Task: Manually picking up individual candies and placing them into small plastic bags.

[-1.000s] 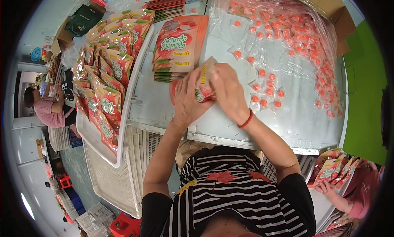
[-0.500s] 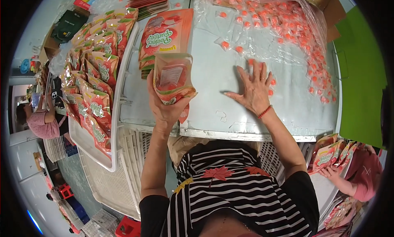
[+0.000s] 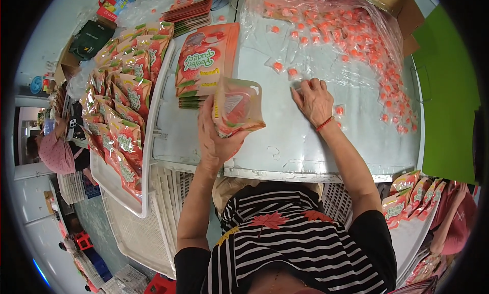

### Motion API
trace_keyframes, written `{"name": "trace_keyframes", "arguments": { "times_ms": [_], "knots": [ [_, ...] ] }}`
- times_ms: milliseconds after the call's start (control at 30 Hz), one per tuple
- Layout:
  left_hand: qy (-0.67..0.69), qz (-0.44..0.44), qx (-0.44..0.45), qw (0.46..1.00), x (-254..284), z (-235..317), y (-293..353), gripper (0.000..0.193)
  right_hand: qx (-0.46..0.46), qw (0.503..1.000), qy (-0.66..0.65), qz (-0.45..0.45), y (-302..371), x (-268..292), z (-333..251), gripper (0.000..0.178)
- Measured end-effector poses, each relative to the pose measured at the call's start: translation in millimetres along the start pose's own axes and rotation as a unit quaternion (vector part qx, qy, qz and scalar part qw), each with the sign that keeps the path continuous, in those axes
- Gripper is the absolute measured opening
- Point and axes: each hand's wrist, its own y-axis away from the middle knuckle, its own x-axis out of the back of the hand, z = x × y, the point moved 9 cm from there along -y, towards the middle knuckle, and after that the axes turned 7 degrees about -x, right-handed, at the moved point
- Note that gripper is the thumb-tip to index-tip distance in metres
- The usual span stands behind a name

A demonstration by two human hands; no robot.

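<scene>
My left hand (image 3: 216,138) is wrapped round a pink and green candy pouch (image 3: 238,109). The pouch's mouth gapes upward, and a clear window shows in its wall. To the right, my right hand (image 3: 315,101) rests on the white table (image 3: 285,146) with its fingers curled under; whatever they hold is hidden. One wrapped red candy (image 3: 338,109) lies beside that wrist, and another wrapped candy (image 3: 292,72) sits just beyond the fingertips. Left of the held pouch lies a stack of flat pouches (image 3: 206,60).
A heap of wrapped candies (image 3: 374,60) spreads over clear plastic at the far right. Filled pouches (image 3: 122,105) crowd a white tray (image 3: 145,192) on the left. At the lower right, more pouches (image 3: 407,200) stand near a person in pink (image 3: 456,222).
My right hand has gone from spread to curled, drawing its fingers together on the table. My left hand has carried the pouch to the right. The person at right has withdrawn a hand from the pouches.
</scene>
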Motion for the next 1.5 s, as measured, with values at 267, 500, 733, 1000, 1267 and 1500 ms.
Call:
{"name": "trace_keyframes", "arguments": {
  "times_ms": [267, 500, 733, 1000, 1267, 1500],
  "knots": [
    [-0.059, -0.067, -0.021, 0.996, -23.9, 5.9, -8.0, 0.099, -0.236, 0.884, -0.404, -0.001, -23.2, 20.6, 19.7, 0.02],
    [-0.07, -0.076, -0.061, 0.993, -35.3, 12.2, -14.5, 0.095, -0.068, 0.877, -0.47, -0.074, -36.6, 68.1, -77.6, 0.026],
    [-0.018, -0.093, -0.081, 0.992, -41.0, 20.3, -13.4, 0.094, -0.053, 0.934, -0.348, -0.064, -45.9, 80.4, -100.0, 0.03],
    [0.0, -0.02, -0.046, 0.999, -31.1, 10.7, -18.0, 0.095, 0.071, 0.897, -0.434, -0.056, -32.2, 94.5, -130.7, 0.02],
    [0.137, 0.027, 0.175, 0.975, -8.1, -45.7, 16.6, 0.11, -0.06, 0.984, -0.168, -0.019, 47.7, 87.3, 21.7, 0.049],
    [0.087, 0.008, 0.178, 0.98, 4.0, -54.0, 32.2, 0.111, -0.061, 0.98, -0.172, -0.073, 81.5, 66.0, 76.5, 0.081]
  ]
}}
